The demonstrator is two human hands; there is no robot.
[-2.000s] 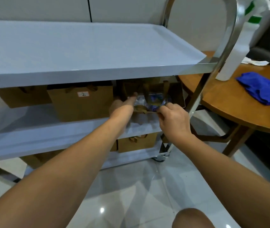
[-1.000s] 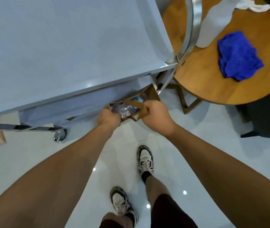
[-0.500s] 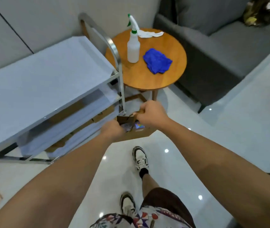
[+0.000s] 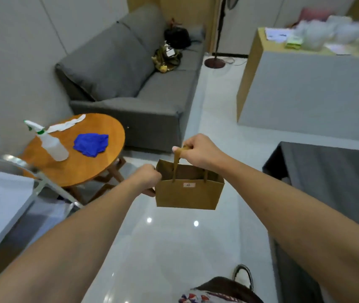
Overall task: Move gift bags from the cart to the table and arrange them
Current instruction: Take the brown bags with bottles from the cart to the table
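A small brown paper gift bag (image 4: 187, 193) with a white label near its rim hangs in the air over the tiled floor, upright. My right hand (image 4: 198, 153) grips its paper handles from above. My left hand (image 4: 147, 179) holds the bag's left side edge. The cart (image 4: 4, 193), with a pale covered top shelf and a metal handle, stands at the left edge. A table with a dark grey cloth (image 4: 331, 176) is at the right, apart from the bag.
A round wooden side table (image 4: 87, 162) at left carries a spray bottle (image 4: 49, 143), a blue cloth (image 4: 91, 144) and a white rag. A grey sofa (image 4: 130, 79) stands behind it. A wooden counter (image 4: 305, 84) with clutter is at back right.
The bag has come out of the cart's middle shelf and been carried right, away from the cart. My view has turned from the cart toward the room and the dark table.
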